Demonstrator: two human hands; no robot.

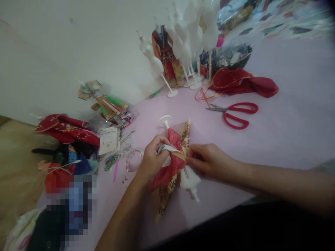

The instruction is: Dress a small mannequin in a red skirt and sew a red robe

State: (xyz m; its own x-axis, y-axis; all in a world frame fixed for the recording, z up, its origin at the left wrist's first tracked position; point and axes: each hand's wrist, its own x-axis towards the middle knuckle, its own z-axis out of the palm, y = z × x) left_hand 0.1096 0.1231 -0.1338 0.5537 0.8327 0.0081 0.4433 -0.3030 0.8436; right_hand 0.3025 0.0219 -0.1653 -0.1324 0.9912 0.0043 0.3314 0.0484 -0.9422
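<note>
A small white dress-form mannequin lies on the pinkish table, its neck pointing toward me and its round base away. Red doll-size cloth is around it, and beneath spreads a gold patterned cloth with dark figures. My left hand is closed on a pale fabric strip that crosses over the red cloth. At the strip's other end, my right hand pinches the cloth edge between thumb and fingers. Whether it also holds a pin or needle is too small to tell.
Red-handled scissors lie open at the right. Behind stand several white mannequins, one in a doll dress, beside red garments and a filled bowl. A tape roll and cloth scraps sit left.
</note>
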